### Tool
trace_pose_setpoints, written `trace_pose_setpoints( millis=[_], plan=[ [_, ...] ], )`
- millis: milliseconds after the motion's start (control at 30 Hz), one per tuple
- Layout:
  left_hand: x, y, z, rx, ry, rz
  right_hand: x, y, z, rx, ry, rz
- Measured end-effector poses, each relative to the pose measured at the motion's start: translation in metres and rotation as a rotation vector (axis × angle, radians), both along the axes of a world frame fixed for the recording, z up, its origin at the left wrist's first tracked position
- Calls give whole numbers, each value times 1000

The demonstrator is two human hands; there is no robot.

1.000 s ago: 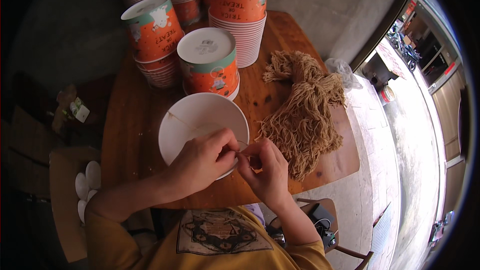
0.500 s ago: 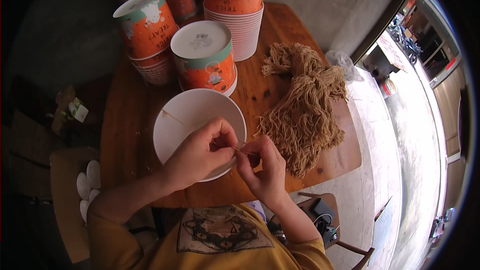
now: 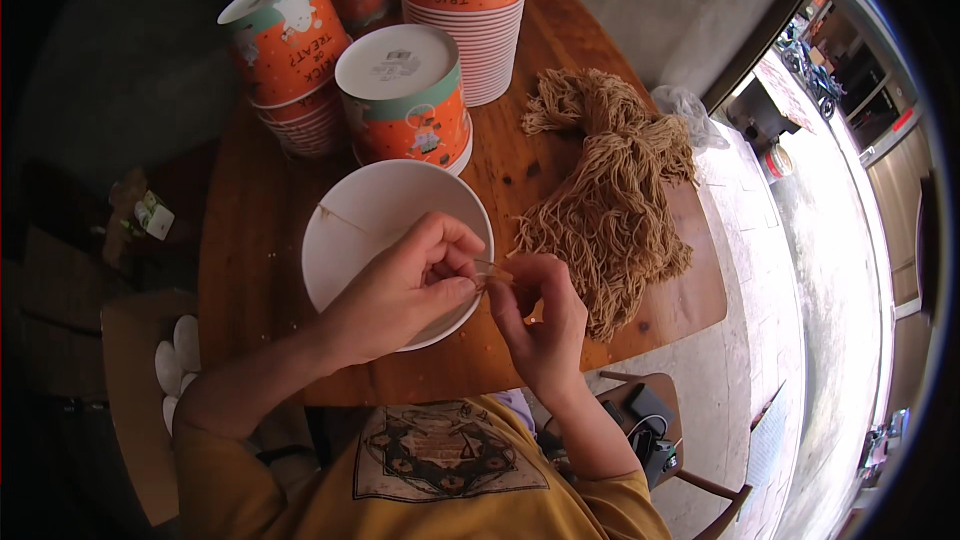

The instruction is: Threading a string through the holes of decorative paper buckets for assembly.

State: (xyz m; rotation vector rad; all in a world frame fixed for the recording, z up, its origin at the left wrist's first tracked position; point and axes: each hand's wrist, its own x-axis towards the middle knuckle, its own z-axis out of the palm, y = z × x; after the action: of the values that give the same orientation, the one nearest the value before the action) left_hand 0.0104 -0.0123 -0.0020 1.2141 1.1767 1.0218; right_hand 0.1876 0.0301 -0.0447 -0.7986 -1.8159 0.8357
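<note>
A white-lined paper bucket [image 3: 345, 265] sits mouth up at the front of the wooden table. A thin tan cord [image 3: 345, 220] crosses its inside from the far left of the wall. Over the bucket's near right rim, my left hand [image 3: 405, 285] pinches the cord with thumb and fingers. Close against it, my right hand [image 3: 545, 315] is closed in a pinch at the cord's end, beside the rim. The fingers partly hide the cord there. To the right lies a thick bundle of tan cords [image 3: 610, 210].
An upturned orange and green paper bucket [image 3: 410, 125] stands just behind. Stacks of nested buckets [image 3: 462, 40] rise at the back. A clear plastic bag [image 3: 688, 118] is at the table's right edge. A chair [image 3: 655, 405] holding black devices stands lower right, a cardboard box [image 3: 140, 380] lower left.
My right hand has shifted slightly up and right, away from the left. A short length of cord now shows between the fingertips. The view has tilted a little.
</note>
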Motion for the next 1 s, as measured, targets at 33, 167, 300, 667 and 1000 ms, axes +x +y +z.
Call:
trace_pose_setpoints(
  millis=[33, 167, 300, 667, 1000],
  plan=[
    [1, 0, 0, 1, 0, 0, 1, 0, 1, 5, -13, -29],
    [2, 0, 1, 11, 24, 0, 4, 8, -2, 269, -27, -6],
    [2, -1, 1, 44, 28, 8, 8, 11, 0, 528, -219, -24],
    [4, -2, 3, 26, 95, -38, 2, 8, -10, 357, -103, 28],
    [3, -10, 11, 98, 508, 15, 1, 3, -18, 187, -30, 20]
  ],
)
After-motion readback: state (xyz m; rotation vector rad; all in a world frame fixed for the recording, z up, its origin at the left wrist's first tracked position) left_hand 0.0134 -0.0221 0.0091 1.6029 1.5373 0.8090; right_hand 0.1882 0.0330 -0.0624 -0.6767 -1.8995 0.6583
